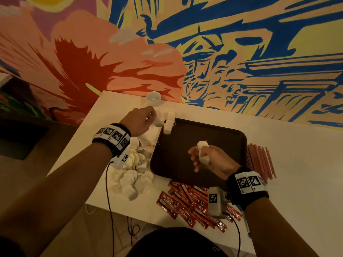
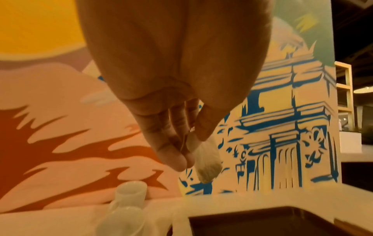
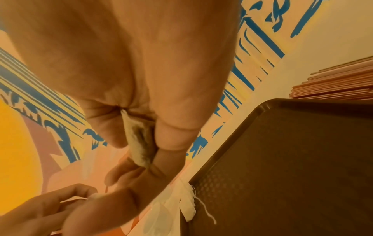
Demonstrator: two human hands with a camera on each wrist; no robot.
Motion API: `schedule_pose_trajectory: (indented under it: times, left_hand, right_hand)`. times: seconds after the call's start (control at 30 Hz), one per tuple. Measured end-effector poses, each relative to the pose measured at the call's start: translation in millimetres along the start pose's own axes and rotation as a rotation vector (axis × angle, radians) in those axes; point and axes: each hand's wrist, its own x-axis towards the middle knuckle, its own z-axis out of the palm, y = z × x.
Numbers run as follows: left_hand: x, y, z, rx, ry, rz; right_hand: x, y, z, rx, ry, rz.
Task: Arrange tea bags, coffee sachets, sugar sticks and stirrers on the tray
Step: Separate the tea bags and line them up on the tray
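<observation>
A dark brown tray (image 1: 219,138) lies on the white table, its floor bare. My left hand (image 1: 143,119) hovers past the tray's far left corner and pinches a white tea bag (image 2: 206,161) between thumb and fingers. Two more tea bags (image 1: 169,123) rest on that corner's rim. My right hand (image 1: 207,160) is above the tray's middle, fingers curled round another tea bag (image 3: 139,143). A heap of loose tea bags (image 1: 133,175) lies left of the tray. Red coffee sachets (image 1: 187,199) lie in front of it. Pink sticks (image 1: 261,160) are stacked to its right.
Small white cups (image 1: 153,98) stand at the table's far edge by the painted wall (image 1: 241,52). Cables (image 1: 109,210) hang from both wrists past the table's near edge. Bare tabletop (image 1: 300,156) stretches right of the sticks.
</observation>
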Motion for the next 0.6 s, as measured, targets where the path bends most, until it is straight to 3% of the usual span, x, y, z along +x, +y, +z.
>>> schedule_pose_trajectory:
  times: [0.13,0.37,0.6]
  left_hand:
    - [42.4,-21.7,31.6,0.047,-0.172,-0.036]
    - [93.9,-48.9,97.3,0.213,-0.455,-0.012]
    - [135.9,-63.6,113.7,0.284,-0.457,0.021]
  right_hand:
    - [20.3,-15.3,3.9,0.053,0.054,0.042]
    - [48.5,-12.9,2.3,-0.136,0.191,0.054]
    - [65.1,-6.0,-0.6,-0.165,0.282,0.025]
